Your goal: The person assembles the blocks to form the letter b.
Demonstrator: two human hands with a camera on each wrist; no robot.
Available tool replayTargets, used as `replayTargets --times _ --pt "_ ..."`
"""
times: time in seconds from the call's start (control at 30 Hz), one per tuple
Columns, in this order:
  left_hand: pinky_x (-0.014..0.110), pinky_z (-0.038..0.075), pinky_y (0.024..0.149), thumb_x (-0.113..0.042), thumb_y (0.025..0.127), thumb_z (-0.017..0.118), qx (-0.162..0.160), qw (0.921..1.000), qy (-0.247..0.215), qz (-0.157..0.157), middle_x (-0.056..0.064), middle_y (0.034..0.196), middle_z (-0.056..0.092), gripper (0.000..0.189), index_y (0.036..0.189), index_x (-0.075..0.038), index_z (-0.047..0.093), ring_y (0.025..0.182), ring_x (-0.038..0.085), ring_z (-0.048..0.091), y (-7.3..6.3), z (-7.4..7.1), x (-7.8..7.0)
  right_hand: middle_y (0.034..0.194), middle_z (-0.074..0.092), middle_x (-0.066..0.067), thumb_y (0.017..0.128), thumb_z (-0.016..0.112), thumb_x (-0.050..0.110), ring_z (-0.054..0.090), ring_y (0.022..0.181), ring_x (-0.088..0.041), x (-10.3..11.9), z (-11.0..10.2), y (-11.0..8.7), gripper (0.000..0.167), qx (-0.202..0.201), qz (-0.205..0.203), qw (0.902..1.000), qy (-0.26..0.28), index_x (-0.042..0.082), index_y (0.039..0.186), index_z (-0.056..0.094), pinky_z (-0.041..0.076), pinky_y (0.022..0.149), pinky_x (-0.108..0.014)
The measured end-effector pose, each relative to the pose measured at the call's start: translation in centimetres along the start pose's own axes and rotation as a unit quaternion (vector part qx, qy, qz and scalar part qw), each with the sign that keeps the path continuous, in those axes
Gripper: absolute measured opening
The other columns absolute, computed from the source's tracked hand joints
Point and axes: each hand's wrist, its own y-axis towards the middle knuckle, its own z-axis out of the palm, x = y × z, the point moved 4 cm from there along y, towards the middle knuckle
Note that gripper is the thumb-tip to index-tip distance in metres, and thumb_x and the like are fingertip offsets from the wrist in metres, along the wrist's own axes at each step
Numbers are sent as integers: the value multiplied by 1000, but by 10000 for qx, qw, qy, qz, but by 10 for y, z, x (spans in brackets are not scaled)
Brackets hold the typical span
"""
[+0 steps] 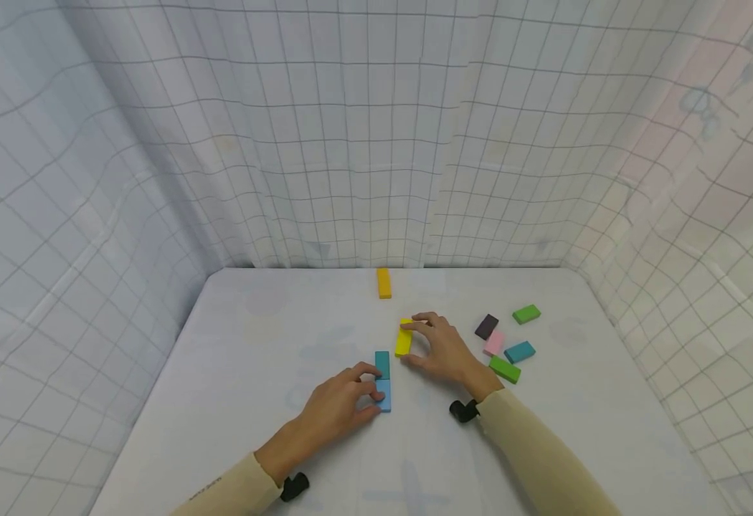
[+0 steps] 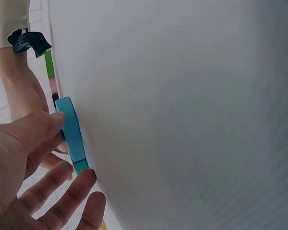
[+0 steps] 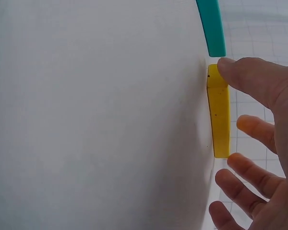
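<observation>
My left hand (image 1: 338, 401) is at the light blue block (image 1: 384, 396), its thumb at the near end and bent fingers along the left side. Against that block's far end lies a teal block (image 1: 382, 364), in line with it; a fingertip reaches its edge. My right hand (image 1: 444, 351) holds the yellow block (image 1: 404, 339) lengthwise, thumb at the near end and fingers around the far end. In the right wrist view, the yellow block (image 3: 219, 115) lies flat, with the thumb on one end. The left wrist view shows the thumb on the light blue block (image 2: 73, 132).
An orange-yellow block (image 1: 384, 284) lies by the table's far edge. To the right are a black block (image 1: 487, 327), a pink block (image 1: 494, 342), a teal-blue block (image 1: 520, 352) and two green blocks (image 1: 505, 370). Gridded white curtains (image 1: 363, 143) enclose the white table (image 1: 247, 358).
</observation>
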Motion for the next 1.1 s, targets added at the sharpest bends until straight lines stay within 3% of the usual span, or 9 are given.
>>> replayTargets --times 0.43,0.87,1.1 --pt "35 68 86 -22 103 92 -234 9996 115 125 -5 140 78 5 108 -24 94 114 18 78 2 -3 -1 172 58 -16 102 91 42 61 151 -42 0 0 2 65 179 99 9998 -70 22 161 71 51 124 -70" --pt "32 65 81 -23 99 96 -327 9991 133 223 -8 134 80 7 99 -27 90 108 18 77 4 -3 2 167 62 -15 100 93 43 62 150 -41 -5 2 6 64 134 99 9999 -43 20 157 74 51 124 -70" --pt "38 66 86 -27 100 96 -224 9990 330 187 -6 134 80 12 111 -26 90 111 20 78 5 -3 4 162 66 -14 98 96 42 63 149 -39 -3 2 7 61 42 60 10000 49 18 150 78 52 123 -69"
